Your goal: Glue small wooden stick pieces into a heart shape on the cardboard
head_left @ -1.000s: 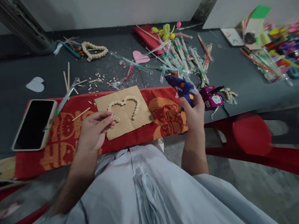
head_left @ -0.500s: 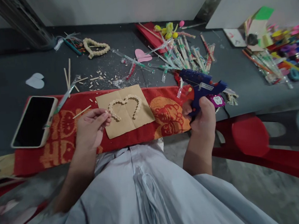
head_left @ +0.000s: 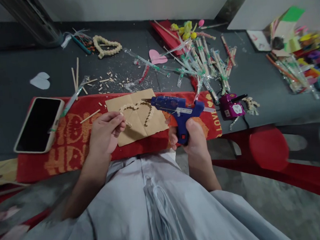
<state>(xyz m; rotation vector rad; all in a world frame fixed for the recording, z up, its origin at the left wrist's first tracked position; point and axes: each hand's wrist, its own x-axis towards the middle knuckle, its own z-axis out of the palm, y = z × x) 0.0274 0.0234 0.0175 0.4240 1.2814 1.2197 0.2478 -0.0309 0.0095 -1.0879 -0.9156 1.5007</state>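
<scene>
In my right hand is a blue hot glue gun, its nozzle pointing left over the top of a heart outline. That outline, built of small pale stick pieces, lies on creased brown paper and is open at the bottom. My left hand is at the paper's left edge, thumb and fingers pinched by the outline's left side. Whatever is between those fingertips is too small to make out. Under the paper is a red towel with orange figures.
A phone lies on the towel's left end. Loose sticks and cut bits lie behind. A finished-looking heart frame, pink paper heart, wrapped sticks and a purple box are farther off. Red stools stand right.
My right hand has brought the glue gun left, from beside the purple box to over the heart outline. My left hand stays pinched near the outline's left side. The view has shifted slightly.
</scene>
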